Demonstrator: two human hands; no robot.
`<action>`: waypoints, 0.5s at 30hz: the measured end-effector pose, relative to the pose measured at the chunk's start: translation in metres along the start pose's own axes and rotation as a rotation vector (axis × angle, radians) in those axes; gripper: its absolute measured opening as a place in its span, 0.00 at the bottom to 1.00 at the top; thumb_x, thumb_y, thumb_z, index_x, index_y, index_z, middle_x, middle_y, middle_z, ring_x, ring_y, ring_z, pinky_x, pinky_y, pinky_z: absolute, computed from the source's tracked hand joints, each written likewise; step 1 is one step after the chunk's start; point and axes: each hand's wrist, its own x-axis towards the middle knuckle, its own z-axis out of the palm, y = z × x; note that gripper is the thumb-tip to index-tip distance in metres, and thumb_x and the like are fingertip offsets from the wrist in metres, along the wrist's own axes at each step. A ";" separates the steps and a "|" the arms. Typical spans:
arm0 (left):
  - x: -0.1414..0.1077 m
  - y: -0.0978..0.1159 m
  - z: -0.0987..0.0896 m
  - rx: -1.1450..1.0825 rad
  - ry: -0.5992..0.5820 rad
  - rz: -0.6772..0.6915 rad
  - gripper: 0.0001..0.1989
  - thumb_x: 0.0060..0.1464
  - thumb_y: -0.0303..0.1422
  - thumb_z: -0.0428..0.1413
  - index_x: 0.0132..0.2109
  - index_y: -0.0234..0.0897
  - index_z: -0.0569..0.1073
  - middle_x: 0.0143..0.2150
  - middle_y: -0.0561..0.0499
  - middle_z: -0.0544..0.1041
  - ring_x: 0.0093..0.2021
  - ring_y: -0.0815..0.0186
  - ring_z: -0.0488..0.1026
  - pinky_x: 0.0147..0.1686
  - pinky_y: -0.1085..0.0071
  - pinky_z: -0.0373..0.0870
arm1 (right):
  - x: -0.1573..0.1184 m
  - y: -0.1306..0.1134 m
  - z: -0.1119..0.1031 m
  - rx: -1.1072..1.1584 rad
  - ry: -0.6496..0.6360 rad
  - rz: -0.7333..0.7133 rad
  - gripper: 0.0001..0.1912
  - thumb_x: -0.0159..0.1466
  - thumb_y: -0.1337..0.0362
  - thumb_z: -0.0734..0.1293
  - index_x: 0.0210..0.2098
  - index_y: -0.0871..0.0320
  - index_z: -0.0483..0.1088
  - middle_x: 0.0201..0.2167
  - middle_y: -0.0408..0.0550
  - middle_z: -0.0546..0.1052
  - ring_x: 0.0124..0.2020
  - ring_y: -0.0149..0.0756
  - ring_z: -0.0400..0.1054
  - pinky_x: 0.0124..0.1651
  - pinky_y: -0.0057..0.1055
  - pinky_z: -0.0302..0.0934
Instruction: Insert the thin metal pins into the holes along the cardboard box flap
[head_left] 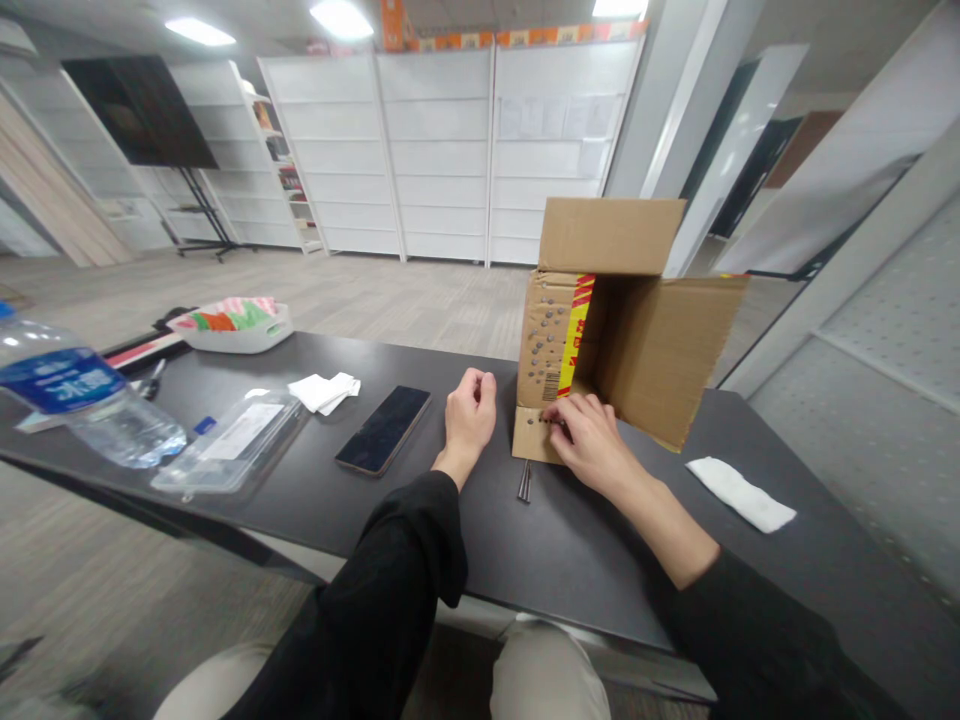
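An open cardboard box (pixel 559 237) stands on its side on the dark table, its opening facing right of me. Many round metal nail heads (pixel 541 345) dot its left panel. My right hand (pixel 589 438) touches the low front flap (pixel 529 445), thumb and fingers pinched by a row of small dark spots; whatever is between the fingertips is too small to name. Left of the box, my left hand (pixel 471 415) rests on the table with fingers curled closed, its inside hidden. Several dark nails (pixel 524 484) lie just below the flap.
A phone (pixel 384 430) lies left of my left hand. Farther left are white tissues (pixel 324 392), a clear plastic case (pixel 232 440), a water bottle (pixel 82 390) and a white basket (pixel 232 338). A folded white cloth (pixel 741 494) lies at the right.
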 end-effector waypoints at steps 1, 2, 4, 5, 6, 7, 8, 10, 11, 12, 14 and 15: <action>0.000 0.000 0.000 0.000 0.000 -0.001 0.17 0.63 0.44 0.45 0.30 0.39 0.64 0.24 0.56 0.65 0.25 0.70 0.60 0.29 0.74 0.55 | 0.001 0.001 0.001 -0.001 0.003 -0.001 0.09 0.62 0.71 0.59 0.39 0.55 0.68 0.41 0.51 0.74 0.44 0.46 0.62 0.43 0.41 0.51; 0.000 0.001 0.000 0.002 0.000 -0.002 0.17 0.63 0.44 0.45 0.30 0.39 0.64 0.24 0.56 0.65 0.25 0.70 0.60 0.29 0.74 0.55 | 0.001 0.001 0.001 0.001 0.006 -0.004 0.09 0.62 0.71 0.59 0.39 0.55 0.67 0.41 0.51 0.75 0.44 0.46 0.62 0.43 0.41 0.51; 0.000 0.001 -0.001 0.006 0.000 -0.006 0.17 0.63 0.44 0.44 0.30 0.39 0.63 0.24 0.56 0.65 0.25 0.70 0.60 0.29 0.74 0.56 | 0.002 0.001 0.002 0.007 0.006 -0.012 0.09 0.62 0.71 0.58 0.39 0.55 0.67 0.41 0.51 0.75 0.44 0.46 0.62 0.43 0.41 0.51; 0.000 0.001 -0.001 0.008 -0.001 -0.008 0.17 0.63 0.44 0.44 0.30 0.39 0.63 0.24 0.56 0.65 0.25 0.70 0.60 0.29 0.74 0.56 | 0.002 0.002 0.002 0.010 0.006 -0.016 0.09 0.62 0.71 0.58 0.39 0.55 0.66 0.41 0.51 0.75 0.44 0.46 0.62 0.43 0.41 0.51; 0.000 0.001 -0.001 0.010 -0.002 -0.008 0.17 0.63 0.44 0.44 0.30 0.39 0.63 0.24 0.56 0.65 0.25 0.70 0.60 0.29 0.74 0.56 | 0.002 0.002 0.002 0.011 0.006 -0.016 0.09 0.62 0.71 0.58 0.39 0.55 0.66 0.42 0.52 0.75 0.44 0.46 0.62 0.43 0.41 0.51; 0.000 0.001 -0.001 0.009 -0.003 -0.007 0.17 0.63 0.45 0.44 0.30 0.39 0.63 0.24 0.56 0.64 0.25 0.70 0.61 0.29 0.74 0.56 | 0.002 0.002 0.002 0.011 0.008 -0.013 0.10 0.62 0.71 0.57 0.39 0.55 0.66 0.42 0.52 0.75 0.44 0.47 0.62 0.43 0.41 0.51; 0.000 0.000 -0.001 0.008 -0.004 -0.005 0.17 0.63 0.45 0.44 0.30 0.39 0.63 0.24 0.56 0.64 0.25 0.70 0.61 0.29 0.74 0.56 | 0.002 0.002 0.002 0.011 0.007 -0.009 0.10 0.62 0.71 0.57 0.39 0.55 0.66 0.42 0.52 0.75 0.44 0.47 0.63 0.44 0.41 0.51; 0.000 -0.001 0.000 0.005 -0.003 0.000 0.17 0.64 0.45 0.44 0.30 0.39 0.64 0.24 0.56 0.64 0.26 0.70 0.61 0.29 0.74 0.56 | 0.002 0.002 0.002 0.011 0.006 -0.005 0.10 0.62 0.72 0.57 0.40 0.56 0.66 0.43 0.53 0.76 0.44 0.47 0.63 0.44 0.42 0.51; 0.001 -0.001 0.000 0.005 -0.001 0.000 0.17 0.63 0.45 0.44 0.30 0.39 0.64 0.24 0.56 0.64 0.26 0.70 0.61 0.29 0.74 0.56 | 0.002 0.002 0.002 0.012 0.006 -0.006 0.10 0.62 0.72 0.56 0.40 0.56 0.66 0.43 0.53 0.76 0.44 0.47 0.63 0.44 0.42 0.50; 0.001 -0.001 0.000 0.006 0.001 -0.001 0.17 0.63 0.45 0.44 0.31 0.39 0.64 0.24 0.56 0.65 0.26 0.70 0.61 0.29 0.74 0.57 | 0.002 0.002 0.002 0.014 0.007 -0.010 0.10 0.62 0.72 0.56 0.40 0.56 0.65 0.42 0.53 0.76 0.44 0.47 0.63 0.44 0.42 0.50; 0.001 -0.001 0.000 0.005 0.004 -0.004 0.17 0.63 0.45 0.45 0.31 0.39 0.64 0.24 0.56 0.65 0.26 0.70 0.61 0.29 0.74 0.57 | 0.003 0.002 0.002 0.016 0.017 -0.014 0.11 0.62 0.72 0.56 0.40 0.55 0.65 0.42 0.53 0.76 0.44 0.47 0.63 0.44 0.42 0.50; 0.001 -0.001 0.000 0.004 0.007 -0.006 0.17 0.63 0.45 0.45 0.31 0.39 0.65 0.24 0.56 0.65 0.26 0.70 0.61 0.29 0.74 0.57 | 0.003 0.002 0.002 0.015 0.021 -0.014 0.11 0.62 0.72 0.56 0.40 0.55 0.65 0.42 0.53 0.76 0.44 0.47 0.63 0.44 0.41 0.50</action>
